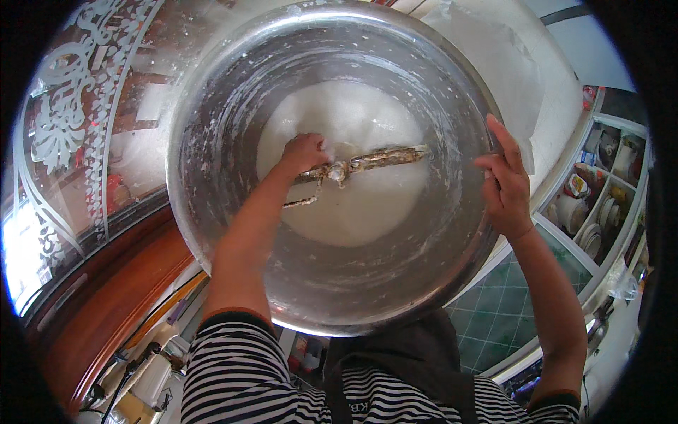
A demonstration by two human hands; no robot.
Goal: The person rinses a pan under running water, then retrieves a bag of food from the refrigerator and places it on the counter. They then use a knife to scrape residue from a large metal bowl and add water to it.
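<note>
Before me stands a large round metal bowl [339,286], its inner wall smeared with pale residue. Whitish liquid [355,217] covers its bottom, and a flour-crusted metal mixer arm [389,158] lies across the middle, with a thin bent rod at its left. My left hand [304,153] is down inside the bowl, over the left part of the mixer arm, its fingers curled; some white matter shows at the fingertips, and whether they grip anything is unclear. At the bowl's right rim is my right hand [506,185], its fingers spread and the thumb side over the edge.
A glass tabletop [143,153] with white patterns and a reddish wooden edge [122,286] lie to the left. On the right, a cabinet [593,259] holds stacked dishes. A translucent plastic sheet [492,69] rests behind the bowl, over a pale surface.
</note>
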